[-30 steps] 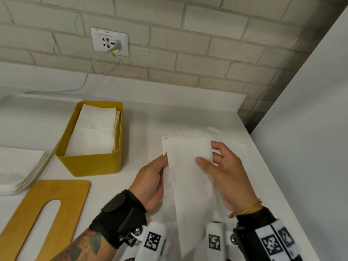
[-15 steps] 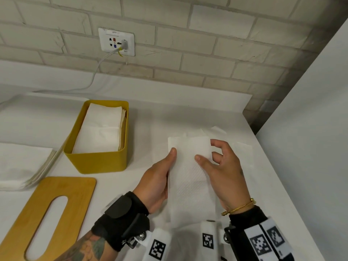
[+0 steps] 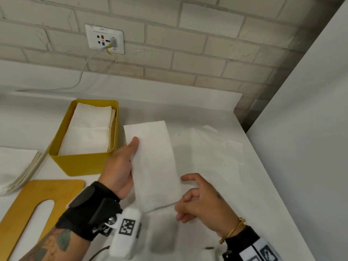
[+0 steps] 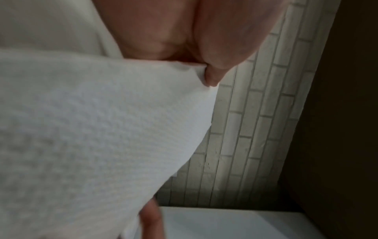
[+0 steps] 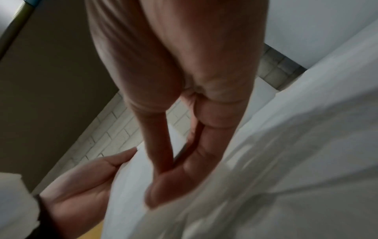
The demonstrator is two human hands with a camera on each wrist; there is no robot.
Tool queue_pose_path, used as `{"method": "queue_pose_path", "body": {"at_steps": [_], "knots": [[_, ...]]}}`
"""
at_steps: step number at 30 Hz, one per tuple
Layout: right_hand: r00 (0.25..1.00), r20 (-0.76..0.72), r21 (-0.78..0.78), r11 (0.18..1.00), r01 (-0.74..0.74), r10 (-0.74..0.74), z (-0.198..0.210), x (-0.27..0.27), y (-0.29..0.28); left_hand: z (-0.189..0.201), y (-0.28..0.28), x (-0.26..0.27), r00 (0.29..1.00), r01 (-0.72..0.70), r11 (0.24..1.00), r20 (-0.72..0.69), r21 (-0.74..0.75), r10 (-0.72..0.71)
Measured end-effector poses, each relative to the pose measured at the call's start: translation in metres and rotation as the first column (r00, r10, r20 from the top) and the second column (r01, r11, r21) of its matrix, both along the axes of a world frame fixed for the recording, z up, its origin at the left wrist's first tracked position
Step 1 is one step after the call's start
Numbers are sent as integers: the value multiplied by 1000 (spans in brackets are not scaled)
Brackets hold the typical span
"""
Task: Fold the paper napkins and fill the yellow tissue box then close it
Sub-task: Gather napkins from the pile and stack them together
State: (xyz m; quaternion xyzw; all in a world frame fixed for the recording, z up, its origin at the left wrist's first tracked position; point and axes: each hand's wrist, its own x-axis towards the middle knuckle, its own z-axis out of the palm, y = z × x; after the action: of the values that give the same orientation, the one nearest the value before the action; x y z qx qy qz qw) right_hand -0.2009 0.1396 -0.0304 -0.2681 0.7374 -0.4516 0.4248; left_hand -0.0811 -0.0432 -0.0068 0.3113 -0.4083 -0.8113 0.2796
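White bench (image 3: 197, 113) against a pale brick wall (image 3: 216, 46), with a wall socket (image 3: 104, 39) above it.

The socket plate is white, with one grey plug (image 3: 113, 42) pushed into its right side; a light cable (image 3: 84, 70) drops from the plug, curves left and runs along the low white upstand at the back of the bench. A smooth white panel (image 3: 305, 129) rises along the right edge of the bench and meets the brick wall in a shadowed corner. The mortar lines of the wall show faintly, and some bricks have small cracks and marks.
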Motion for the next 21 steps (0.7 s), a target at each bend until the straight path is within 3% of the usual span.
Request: {"method": "queue_pose_path", "body": {"at_steps": [2,7,10,15,21], "knots": [[997,-79,48,999,17,-13,9,-19,5,-2,-4,6,1000,-29,999,9,14,28],[918,-307,61,958,281,-250,27,-97,0,-8,-3,16,997,-76,995,36,57,74],[881,-384,154,921,357,-278,21,-129,-9,-9,2,17,996,-77,994,53,78,74],[896,-413,249,927,281,-161,8,-140,-22,-10,7,20,995,-83,992,62,94,77],[894,-358,138,932,336,-270,3,-136,-23,-9,6,23,992,-105,990,84,93,98]]}}
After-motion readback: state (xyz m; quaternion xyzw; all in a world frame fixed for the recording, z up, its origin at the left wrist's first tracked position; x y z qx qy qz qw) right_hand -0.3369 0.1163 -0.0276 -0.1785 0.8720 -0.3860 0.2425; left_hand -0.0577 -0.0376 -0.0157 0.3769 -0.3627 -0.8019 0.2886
